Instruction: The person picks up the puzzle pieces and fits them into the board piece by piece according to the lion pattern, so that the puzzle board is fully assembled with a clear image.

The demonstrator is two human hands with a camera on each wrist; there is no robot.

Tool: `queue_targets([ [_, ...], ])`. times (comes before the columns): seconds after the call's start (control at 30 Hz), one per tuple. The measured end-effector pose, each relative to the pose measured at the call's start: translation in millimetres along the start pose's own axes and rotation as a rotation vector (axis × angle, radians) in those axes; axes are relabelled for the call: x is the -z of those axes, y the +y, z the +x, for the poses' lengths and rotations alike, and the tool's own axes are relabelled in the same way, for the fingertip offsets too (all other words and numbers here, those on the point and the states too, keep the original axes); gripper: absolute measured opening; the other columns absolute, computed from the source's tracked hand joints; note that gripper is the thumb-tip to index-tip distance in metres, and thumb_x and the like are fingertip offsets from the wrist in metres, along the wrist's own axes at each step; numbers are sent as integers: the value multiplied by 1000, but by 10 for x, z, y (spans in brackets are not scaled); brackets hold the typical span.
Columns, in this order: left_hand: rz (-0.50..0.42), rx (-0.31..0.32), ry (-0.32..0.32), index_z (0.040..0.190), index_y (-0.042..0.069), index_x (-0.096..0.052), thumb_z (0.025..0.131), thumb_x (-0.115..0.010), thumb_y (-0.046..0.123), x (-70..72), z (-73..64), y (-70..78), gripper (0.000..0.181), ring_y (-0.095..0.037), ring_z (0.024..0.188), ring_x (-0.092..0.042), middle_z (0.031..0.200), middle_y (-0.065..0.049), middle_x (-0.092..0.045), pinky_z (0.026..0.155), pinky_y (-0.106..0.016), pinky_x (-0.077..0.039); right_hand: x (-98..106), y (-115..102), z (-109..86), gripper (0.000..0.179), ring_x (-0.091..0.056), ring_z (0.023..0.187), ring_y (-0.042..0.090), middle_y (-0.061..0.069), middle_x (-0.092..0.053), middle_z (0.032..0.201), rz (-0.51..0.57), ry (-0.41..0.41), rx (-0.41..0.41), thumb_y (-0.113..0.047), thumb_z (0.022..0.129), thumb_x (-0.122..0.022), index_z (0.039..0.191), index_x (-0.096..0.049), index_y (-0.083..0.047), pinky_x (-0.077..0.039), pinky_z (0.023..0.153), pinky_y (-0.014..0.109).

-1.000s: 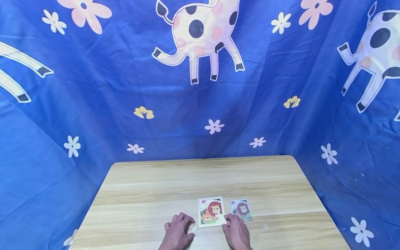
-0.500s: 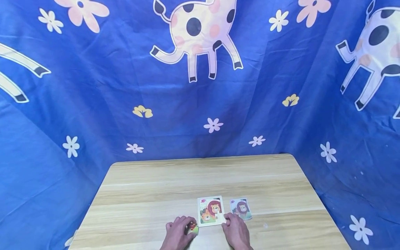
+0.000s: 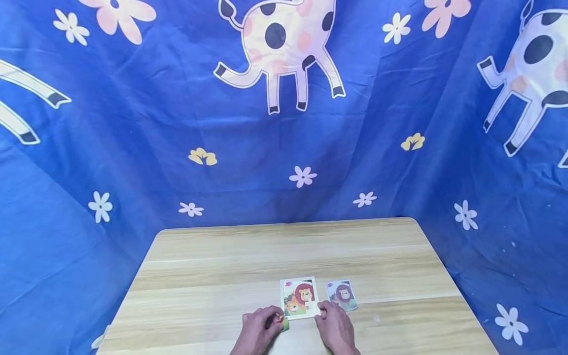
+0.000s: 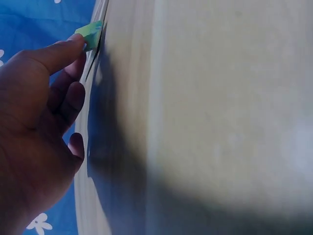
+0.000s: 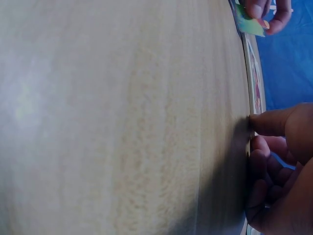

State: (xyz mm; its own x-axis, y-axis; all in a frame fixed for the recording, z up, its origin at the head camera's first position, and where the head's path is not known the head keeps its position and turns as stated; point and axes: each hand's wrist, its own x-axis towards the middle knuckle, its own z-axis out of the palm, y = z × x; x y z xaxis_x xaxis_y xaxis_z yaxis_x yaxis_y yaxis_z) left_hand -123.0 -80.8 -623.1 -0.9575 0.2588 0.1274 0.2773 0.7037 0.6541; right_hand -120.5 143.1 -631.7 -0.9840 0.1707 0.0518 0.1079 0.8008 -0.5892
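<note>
A jigsaw puzzle board [image 3: 313,310] showing lions lies on the table, with a bare white gap at its lower right. My left hand [image 3: 259,329] pinches a green and red puzzle piece [image 3: 285,324] by the board's lower left corner. In the left wrist view, thumb and fingertips grip this piece [image 4: 92,34] at its edge. My right hand [image 3: 336,328] holds the board's lower right corner, its fingers curled. The right wrist view has the thumb against the near edge of the board [image 5: 255,78]; the fingers' exact hold is partly hidden.
A picture card [image 3: 343,293] with a matching lion lies just right of the board, partly behind my right hand. The wooden table [image 3: 213,276] reaches back to a blue printed curtain [image 3: 248,197], which also hangs along both sides.
My left hand has moved right, bringing the puzzle piece up to the board's lower left corner. More of its green and red face turned into view along the way. The right hand stays put.
</note>
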Motion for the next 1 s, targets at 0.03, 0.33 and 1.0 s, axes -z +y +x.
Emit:
queue_targets([
  [0.03, -9, -6, 4, 101, 28, -68, 80, -74, 31, -9, 14, 6, 21, 6, 74, -47, 85, 19, -65, 75, -32, -26, -4, 5, 1, 26, -47, 63, 2, -15, -51, 70, -2, 1, 0, -18, 72, -79, 98, -72, -18, -37, 56, 24],
  [0.33, -111, -68, 21, 104, 20, -68, 82, -74, 21, -72, 168, 87, 22, 7, 63, -46, 77, 17, -59, 58, -15, -39, -11, 7, 4, 27, -48, 63, 1, -15, -51, 70, -4, 12, 3, -18, 72, -78, 98, -71, -18, -37, 57, 25],
  [1.0, 51, -130, 7, 99, 22, -71, 78, -77, 30, -184, 409, 186, 23, 7, 66, -45, 73, 24, -57, 73, -30, -40, -8, -13, 10, 27, -46, 63, -1, -16, -51, 71, 16, -2, 3, -19, 73, -79, 99, -71, -19, -37, 57, 22],
])
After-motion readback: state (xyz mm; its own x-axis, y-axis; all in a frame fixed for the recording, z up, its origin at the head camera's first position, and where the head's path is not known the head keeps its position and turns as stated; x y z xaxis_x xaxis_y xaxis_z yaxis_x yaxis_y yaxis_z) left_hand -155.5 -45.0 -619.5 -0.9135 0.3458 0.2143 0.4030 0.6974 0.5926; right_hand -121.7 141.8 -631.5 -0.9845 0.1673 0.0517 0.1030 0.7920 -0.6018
